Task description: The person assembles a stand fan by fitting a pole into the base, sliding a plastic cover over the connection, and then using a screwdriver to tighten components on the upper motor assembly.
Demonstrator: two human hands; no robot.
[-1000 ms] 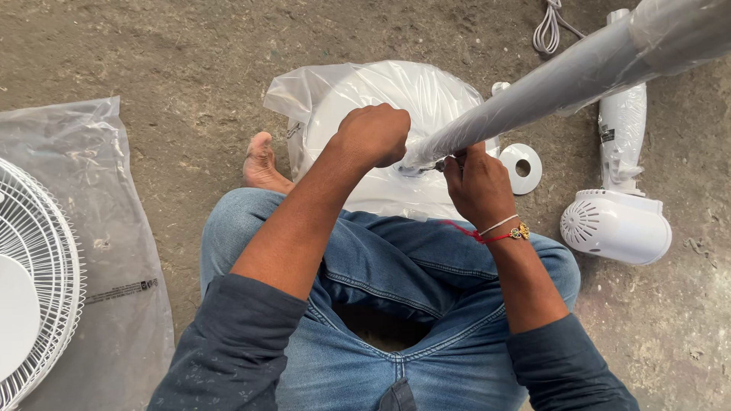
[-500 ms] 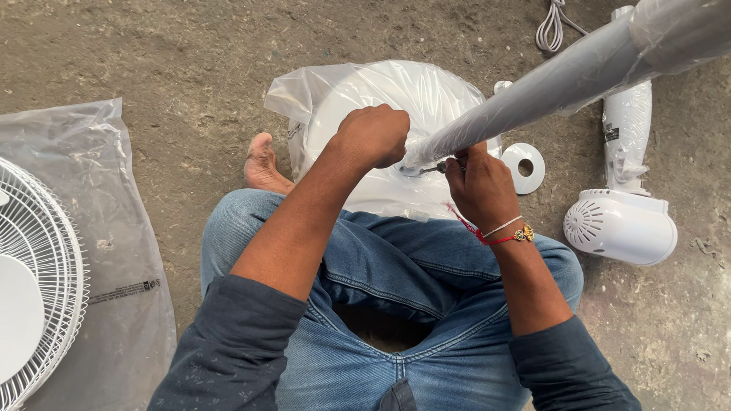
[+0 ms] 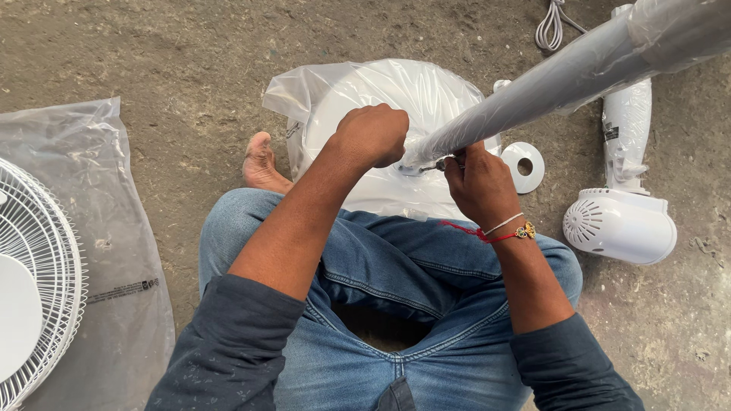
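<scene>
I sit on the bare concrete floor (image 3: pixel 152 53) with the round white fan base (image 3: pixel 396 106), still in its clear plastic wrap, lying just past my knees. My left hand (image 3: pixel 371 135) is curled into a closed fist over the middle of the base, right where the grey pole (image 3: pixel 548 84) meets it. The pole, sleeved in plastic, slants from that joint up toward the top right corner of my view and crosses over what lies behind it. My right hand (image 3: pixel 478 183) is closed on a small metal piece (image 3: pixel 442 164) at the foot of the pole; my fingers hide most of it, so I cannot tell what it is.

Just right of my right hand a small white ring (image 3: pixel 524 166) lies on the floor beside the base. Farther right sits the white motor housing (image 3: pixel 618 225), its wrapped neck partly behind the pole, and a coiled white cord (image 3: pixel 550 27) shows at the top edge. At the left edge, well apart from my hands, a white wire fan grille (image 3: pixel 34 259) rests on a flat clear plastic bag (image 3: pixel 114 228). My bare foot (image 3: pixel 263 164) touches the base's left rim.
</scene>
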